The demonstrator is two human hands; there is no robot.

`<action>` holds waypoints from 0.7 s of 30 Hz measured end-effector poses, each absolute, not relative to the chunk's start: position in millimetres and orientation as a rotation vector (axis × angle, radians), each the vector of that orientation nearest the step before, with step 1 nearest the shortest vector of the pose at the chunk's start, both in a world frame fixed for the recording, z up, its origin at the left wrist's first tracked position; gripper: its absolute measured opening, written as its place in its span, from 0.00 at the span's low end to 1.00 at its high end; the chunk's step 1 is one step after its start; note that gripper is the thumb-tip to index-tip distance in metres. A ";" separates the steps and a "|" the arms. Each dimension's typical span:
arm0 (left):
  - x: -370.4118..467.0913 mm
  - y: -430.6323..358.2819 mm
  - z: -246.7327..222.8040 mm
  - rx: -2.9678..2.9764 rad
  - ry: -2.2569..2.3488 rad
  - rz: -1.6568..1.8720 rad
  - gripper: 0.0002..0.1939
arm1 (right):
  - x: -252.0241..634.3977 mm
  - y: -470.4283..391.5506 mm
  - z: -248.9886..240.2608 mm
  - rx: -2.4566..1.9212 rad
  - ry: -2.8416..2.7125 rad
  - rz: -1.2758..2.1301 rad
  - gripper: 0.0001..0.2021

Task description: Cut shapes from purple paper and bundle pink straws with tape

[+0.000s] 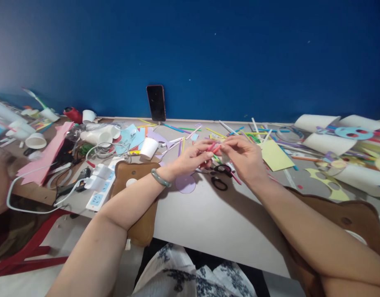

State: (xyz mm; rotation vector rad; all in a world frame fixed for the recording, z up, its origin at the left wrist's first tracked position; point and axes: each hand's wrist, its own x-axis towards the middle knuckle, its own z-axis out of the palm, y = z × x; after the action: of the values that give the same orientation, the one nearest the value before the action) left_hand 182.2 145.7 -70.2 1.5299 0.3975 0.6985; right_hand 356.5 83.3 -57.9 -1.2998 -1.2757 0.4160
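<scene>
Above the table, my left hand [197,156] has its fingers closed on a thin red straw [217,149], and a jade-coloured bangle [161,178] is on that wrist. My right hand [244,156] pinches at the straw's other end, close beside the left fingers. Whether the red piece is one straw or two I cannot tell, as fingers cover part of it. Just below the hands lie scissors with black handles [220,184], their blades hidden. A round purple paper disc [185,185] rests under my left wrist.
A phone [156,103] leans upright against the blue wall. Paper cups [149,148], coloured paper and several straws are strewn along the back. Left are a power strip [100,194] with cables and another person's arm [1,177]. Yellow paper [275,156] and white paper rolls [329,144] lie right.
</scene>
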 end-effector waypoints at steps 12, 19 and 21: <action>178.3 153.6 -65.7 1.691 0.310 0.695 0.20 | 353.9 80.3 -55.2 -1.385 -1.221 0.602 0.11; 173.5 152.1 -54.4 1.536 0.289 0.499 0.21 | 352.8 82.3 -58.6 -1.336 -1.207 0.651 0.11; 171.4 152.6 -52.2 1.481 0.282 0.421 0.22 | 350.7 81.2 -58.4 -1.329 -1.199 0.654 0.10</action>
State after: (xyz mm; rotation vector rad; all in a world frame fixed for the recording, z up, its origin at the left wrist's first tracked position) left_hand 171.4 152.6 -52.2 1.4806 0.2824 0.4207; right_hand 350.7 81.2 -58.4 -1.3288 -1.1993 0.6543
